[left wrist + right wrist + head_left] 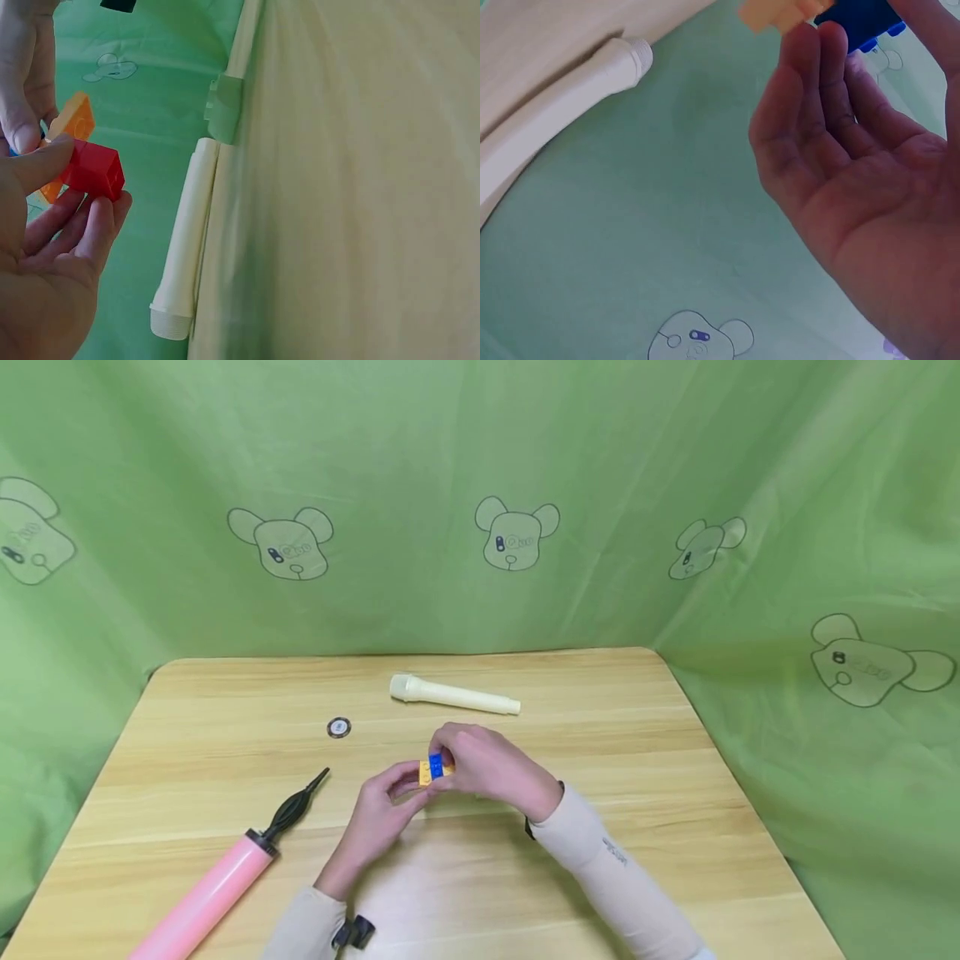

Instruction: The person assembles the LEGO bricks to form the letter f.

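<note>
Both hands meet above the middle of the table around a small group of toy bricks. My left hand (381, 814) pinches a red brick (96, 169) between thumb and fingers in the left wrist view. Against the red one is an orange brick (78, 118). The fingers of my right hand (491, 766) curl round a blue brick (437, 766), which lies across the orange piece (425, 773). The right wrist view shows the blue brick (859, 21) and part of the orange one (769, 13) at the right fingertips. How firmly the bricks are joined I cannot tell.
A cream microphone (457, 696) lies behind the hands, with a round chip (339, 727) to its left. The pink pump (213, 893) with a black nozzle lies at the front left of the wooden table (600, 693). Green cloth (420, 460) hangs around it.
</note>
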Available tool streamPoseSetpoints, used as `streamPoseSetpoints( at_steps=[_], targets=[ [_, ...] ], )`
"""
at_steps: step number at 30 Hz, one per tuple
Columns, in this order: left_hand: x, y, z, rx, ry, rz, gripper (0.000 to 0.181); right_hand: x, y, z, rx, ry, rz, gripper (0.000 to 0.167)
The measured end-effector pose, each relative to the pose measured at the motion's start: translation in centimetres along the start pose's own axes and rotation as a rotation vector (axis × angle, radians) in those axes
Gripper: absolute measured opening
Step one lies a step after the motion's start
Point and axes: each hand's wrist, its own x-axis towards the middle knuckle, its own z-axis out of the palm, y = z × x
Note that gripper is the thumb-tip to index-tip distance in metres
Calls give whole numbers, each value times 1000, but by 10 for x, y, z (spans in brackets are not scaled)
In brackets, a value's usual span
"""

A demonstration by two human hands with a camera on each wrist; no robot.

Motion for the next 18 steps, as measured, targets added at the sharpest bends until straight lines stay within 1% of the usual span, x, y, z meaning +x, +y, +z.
streamPoseSetpoints(
  at_steps=[3, 6, 8, 10, 14, 18],
  targets=[
    [1, -4, 1, -54, -27, -16, 48, 1, 2, 6, -2, -3, 1, 36],
    [2, -8, 1, -58, -47, 0, 55, 2, 4, 12, 15, -6, 9, 37],
    [3, -10, 2, -66, -63, 8, 56, 3, 6, 16, 31, -6, 11, 37],
    [4, -13, 2, -86, -73, 2, 51, 4, 7, 20, 36, -1, 7, 35],
    [5, -16, 4, -125, -68, -27, 44, 4, 9, 26, 25, 2, 3, 34],
    [5, -20, 5, -103, -52, -45, 42, 4, 11, 32, 3, 2, -7, 35]
  ],
)
